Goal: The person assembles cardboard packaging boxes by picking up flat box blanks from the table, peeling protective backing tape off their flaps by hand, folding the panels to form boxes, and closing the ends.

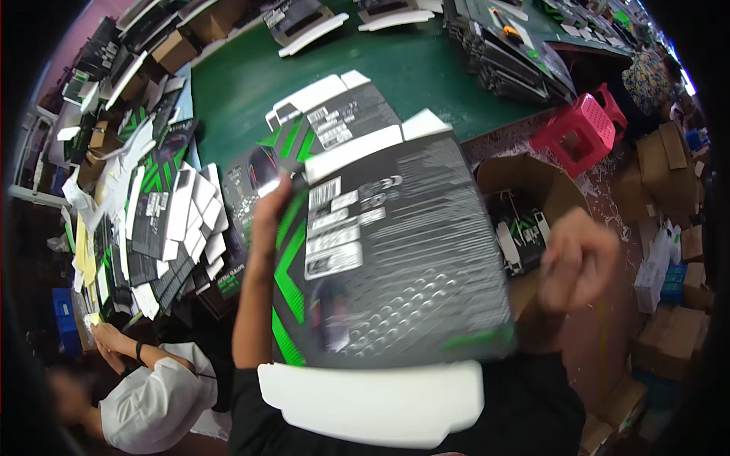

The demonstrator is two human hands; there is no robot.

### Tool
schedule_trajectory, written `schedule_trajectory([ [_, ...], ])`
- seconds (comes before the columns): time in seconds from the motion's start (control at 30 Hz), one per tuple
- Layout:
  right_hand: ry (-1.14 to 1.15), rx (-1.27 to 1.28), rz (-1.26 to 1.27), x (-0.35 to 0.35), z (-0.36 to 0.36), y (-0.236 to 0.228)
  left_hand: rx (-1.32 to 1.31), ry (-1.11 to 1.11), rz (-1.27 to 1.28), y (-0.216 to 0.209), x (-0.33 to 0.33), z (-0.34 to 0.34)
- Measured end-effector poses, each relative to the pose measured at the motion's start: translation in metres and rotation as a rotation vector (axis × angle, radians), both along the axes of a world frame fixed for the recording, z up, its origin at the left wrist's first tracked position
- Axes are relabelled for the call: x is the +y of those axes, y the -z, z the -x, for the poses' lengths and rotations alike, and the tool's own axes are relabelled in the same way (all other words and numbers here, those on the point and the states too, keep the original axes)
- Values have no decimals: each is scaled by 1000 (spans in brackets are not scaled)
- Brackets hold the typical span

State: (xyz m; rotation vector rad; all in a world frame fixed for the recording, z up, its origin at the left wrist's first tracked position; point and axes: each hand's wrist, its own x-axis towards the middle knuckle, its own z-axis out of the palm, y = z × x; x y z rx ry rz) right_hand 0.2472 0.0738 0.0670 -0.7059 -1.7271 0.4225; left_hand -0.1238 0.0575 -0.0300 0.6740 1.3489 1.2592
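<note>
A flat printed carton sheet (411, 251), black with green stripes and white flaps, is tilted up in front of me and blurred by motion. My left hand (275, 201) grips its left edge, the fingers partly hidden behind it. To the right of the sheet, my right hand (579, 262) is apart from it, smeared but with curled fingers; whether anything is in them is hidden. Near that hand stands an open brown cardboard box (544, 173) with black and white printed pieces (521, 232) inside. Another printed carton sheet (353, 114) lies on the green table (228, 91) beyond.
Stacked black sheets (502, 57) sit at the table's far right, an orange-handled tool (508, 29) on top. Loose printed cartons (156, 205) pile up at left, beside a co-worker in a white shirt (156, 399). A pink stool (576, 135) and brown boxes (665, 342) stand at right.
</note>
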Motion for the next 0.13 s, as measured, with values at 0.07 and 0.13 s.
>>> schedule_trajectory([
  [0.07,72,263,256,10,20,36,-157,-134,-21,83,-19,-11],
  [0.13,13,243,340,16,47,52,-482,400,11,168,-112,55],
])
